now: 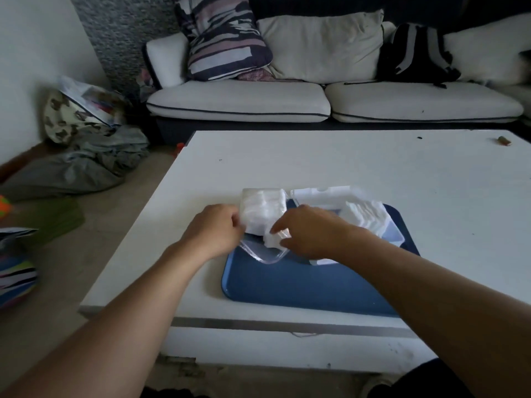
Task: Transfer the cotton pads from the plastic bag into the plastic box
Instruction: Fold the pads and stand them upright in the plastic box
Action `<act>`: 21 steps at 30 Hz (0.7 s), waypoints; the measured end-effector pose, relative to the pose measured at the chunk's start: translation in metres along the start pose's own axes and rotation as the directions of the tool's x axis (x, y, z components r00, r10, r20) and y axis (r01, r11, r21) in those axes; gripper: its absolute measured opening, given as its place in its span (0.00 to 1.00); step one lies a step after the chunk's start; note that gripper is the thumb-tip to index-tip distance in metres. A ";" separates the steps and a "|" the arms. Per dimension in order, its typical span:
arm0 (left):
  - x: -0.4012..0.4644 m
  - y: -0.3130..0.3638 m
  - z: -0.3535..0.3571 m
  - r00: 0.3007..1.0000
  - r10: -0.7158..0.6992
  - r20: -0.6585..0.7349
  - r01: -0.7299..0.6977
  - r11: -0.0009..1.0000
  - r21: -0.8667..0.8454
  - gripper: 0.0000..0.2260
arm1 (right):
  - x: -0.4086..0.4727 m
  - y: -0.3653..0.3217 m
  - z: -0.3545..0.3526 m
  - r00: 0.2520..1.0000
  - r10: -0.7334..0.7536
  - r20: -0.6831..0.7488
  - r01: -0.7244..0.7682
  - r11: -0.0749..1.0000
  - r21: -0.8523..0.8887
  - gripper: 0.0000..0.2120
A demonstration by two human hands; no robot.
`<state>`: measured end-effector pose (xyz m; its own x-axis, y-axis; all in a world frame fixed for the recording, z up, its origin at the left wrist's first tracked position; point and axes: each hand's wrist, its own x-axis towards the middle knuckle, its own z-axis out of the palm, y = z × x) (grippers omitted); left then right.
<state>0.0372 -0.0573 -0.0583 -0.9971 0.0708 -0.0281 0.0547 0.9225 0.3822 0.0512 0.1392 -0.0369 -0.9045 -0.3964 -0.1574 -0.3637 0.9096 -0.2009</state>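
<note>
A clear plastic bag (263, 209) full of white cotton pads lies at the left end of a blue tray (301, 285). My left hand (214, 229) grips the bag's left side. My right hand (309, 232) reaches into the bag's open near end, with its fingers pinching a white cotton pad (271, 239) at the mouth. The clear plastic box (393, 234) stands on the tray to the right with its lid (319, 195) open behind it. A row of cotton pads (363, 215) fills the box.
The tray sits on a white low table (344, 165). A small brown object (503, 140) lies at the table's far right. A white sofa (316, 99) with cushions and a black backpack (416, 53) stands behind. Clothes and bags lie on the floor at left.
</note>
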 end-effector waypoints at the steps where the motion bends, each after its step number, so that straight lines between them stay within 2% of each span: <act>1: 0.001 0.002 -0.003 0.998 0.026 -0.050 -0.030 0.997 -0.068 0.10 | 0.004 0.003 -0.003 0.997 0.037 -0.073 -0.039 0.999 -0.030 0.18; 5: 0.002 0.016 -0.007 0.992 0.027 -0.126 -0.063 0.954 -0.293 0.13 | 0.011 0.006 -0.005 0.954 -0.016 -0.298 -0.064 0.964 -0.259 0.17; 8: 0.004 0.018 -0.006 0.993 0.018 -0.119 -0.061 0.927 -0.371 0.11 | 0.016 0.009 0.004 0.950 0.023 -0.310 -0.130 0.935 -0.330 0.23; 11: 0.004 0.020 -0.006 0.992 0.019 -0.128 -0.069 0.916 -0.395 0.13 | 0.023 0.010 0.014 0.965 0.080 -0.250 -0.158 0.937 -0.311 0.30; 15: 0.004 0.022 -0.001 0.991 0.022 -0.129 -0.068 0.929 -0.364 0.13 | 0.027 0.010 0.020 0.960 0.116 -0.255 -0.165 0.969 -0.183 0.24; 18: 0.005 0.020 0.001 0.990 -0.010 -0.138 -0.039 0.936 -0.350 0.11 | 0.029 0.011 0.021 0.943 0.125 -0.307 -0.159 0.983 -0.088 0.20; 21: 0.004 0.018 0.002 0.990 0.007 -0.139 -0.048 0.953 -0.300 0.08 | 0.028 0.011 0.021 0.947 0.130 -0.295 -0.138 0.990 -0.007 0.12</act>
<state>0.0342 -0.0396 -0.0537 -0.9944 0.0237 0.1027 0.0845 0.7613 0.6429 0.0269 0.1350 -0.0640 -0.9693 -0.2202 0.1098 -0.2366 0.9566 -0.1703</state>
